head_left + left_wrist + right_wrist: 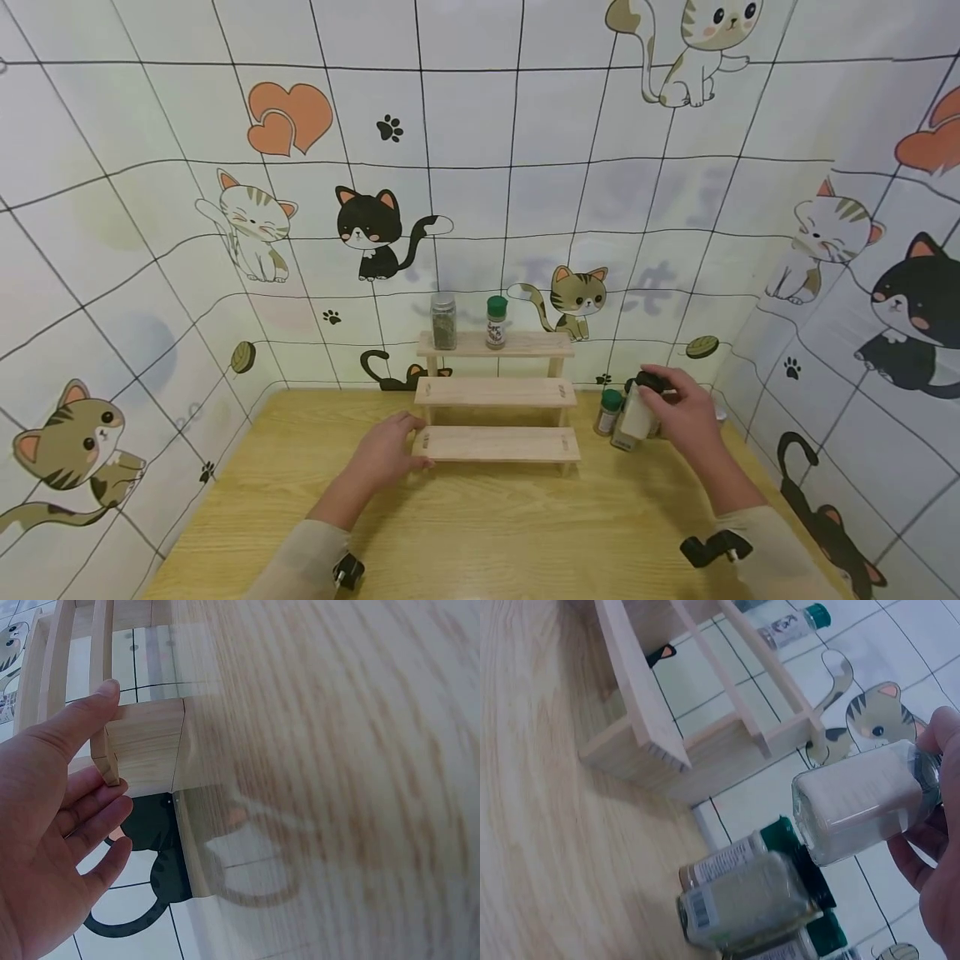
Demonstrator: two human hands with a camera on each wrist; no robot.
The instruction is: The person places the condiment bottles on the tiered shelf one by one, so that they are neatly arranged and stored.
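Observation:
A three-step wooden shelf rack point(495, 444) stands against the back wall. My left hand point(386, 450) holds the left end of its lowest board, thumb on top and fingers around the end in the left wrist view. A square glass jar point(862, 799) of white powder with a black lid is in my right hand point(686, 412), gripped near the lid. It is raised above several other spice jars right of the rack. Among these are a green-capped jar point(609, 411) and a jar with a barcode label point(742, 904). On the top step stand a glass jar of dried herbs point(444, 325) and a small green-capped bottle point(496, 323).
The wood-grain table point(495, 533) lies under everything. A cat-print sheet point(465, 125) covers the walls at the back and both sides. The spice jars stand close together near the right back corner.

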